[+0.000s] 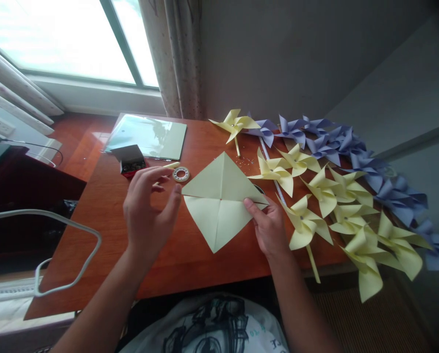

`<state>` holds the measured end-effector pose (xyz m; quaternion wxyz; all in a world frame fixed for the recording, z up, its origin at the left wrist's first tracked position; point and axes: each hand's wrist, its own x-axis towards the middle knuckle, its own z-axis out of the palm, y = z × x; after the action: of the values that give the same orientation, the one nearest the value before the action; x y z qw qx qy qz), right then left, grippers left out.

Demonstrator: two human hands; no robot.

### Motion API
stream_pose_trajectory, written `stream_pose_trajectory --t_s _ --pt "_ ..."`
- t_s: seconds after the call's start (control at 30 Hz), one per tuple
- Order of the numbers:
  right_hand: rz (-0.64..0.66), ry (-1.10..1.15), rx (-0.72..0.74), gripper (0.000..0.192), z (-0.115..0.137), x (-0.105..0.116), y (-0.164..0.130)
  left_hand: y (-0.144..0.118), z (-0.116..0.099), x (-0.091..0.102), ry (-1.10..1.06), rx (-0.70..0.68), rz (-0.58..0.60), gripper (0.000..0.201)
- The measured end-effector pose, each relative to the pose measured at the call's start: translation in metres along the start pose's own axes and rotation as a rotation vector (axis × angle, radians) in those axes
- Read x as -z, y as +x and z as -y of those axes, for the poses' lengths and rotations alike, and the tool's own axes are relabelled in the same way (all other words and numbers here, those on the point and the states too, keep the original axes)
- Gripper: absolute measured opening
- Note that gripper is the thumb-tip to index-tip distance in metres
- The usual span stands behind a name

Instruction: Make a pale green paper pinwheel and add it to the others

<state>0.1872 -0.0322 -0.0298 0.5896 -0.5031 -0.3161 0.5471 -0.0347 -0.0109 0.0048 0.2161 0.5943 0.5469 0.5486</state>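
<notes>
A pale yellow square of paper lies on the wooden table, turned like a diamond, with diagonal creases crossing at its middle. My right hand presses its right corner down with the fingertips. My left hand hovers at the sheet's left corner, thumb close to the edge, fingers spread and holding nothing.
Several yellow pinwheels and purple pinwheels cover the table's right side. A roll of tape, a small red box and a glossy sheet lie at the back left. A white curved bar stands to the left.
</notes>
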Motion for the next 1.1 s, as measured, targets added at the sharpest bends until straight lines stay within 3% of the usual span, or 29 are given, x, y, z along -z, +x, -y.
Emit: stream_pose_trajectory --t_s 0.07,0.1,0.2,0.47,0.6,0.73,0.87,1.0,1.1 --pt "0.020 -0.022 -0.010 0.026 -0.003 -0.002 -0.003 0.003 -0.013 -0.008 0.038 -0.103 0.104 0.016" --pt "0.028 -0.026 -0.020 0.025 -0.004 -0.003 -0.005 0.005 -0.018 -0.013 0.021 -0.105 0.169 0.014" --pt "0.037 -0.005 -0.045 0.024 -0.006 -0.006 -0.011 0.015 -0.026 -0.030 0.022 -0.071 0.215 0.016" --pt "0.068 -0.034 -0.065 0.021 -0.011 -0.007 -0.019 0.027 -0.006 -0.049 -0.364 0.241 0.350 0.024" --pt "0.148 -0.250 -0.078 0.028 0.002 0.000 -0.024 0.021 0.000 -0.049 -0.433 0.295 0.365 0.020" --pt "0.050 -0.567 0.248 0.022 0.025 0.002 -0.019 0.016 0.001 -0.048 -0.353 0.230 0.430 0.016" --pt "0.147 -0.714 0.540 0.022 0.039 -0.009 0.001 0.013 -0.004 -0.047 -0.252 0.161 0.490 0.014" --pt "0.322 -0.782 0.659 0.019 0.040 -0.022 0.023 0.011 -0.003 -0.047 -0.206 0.125 0.521 0.013" --pt "0.345 -0.765 0.690 0.014 0.039 -0.026 0.032 0.011 0.002 -0.047 -0.264 0.182 0.557 0.016"
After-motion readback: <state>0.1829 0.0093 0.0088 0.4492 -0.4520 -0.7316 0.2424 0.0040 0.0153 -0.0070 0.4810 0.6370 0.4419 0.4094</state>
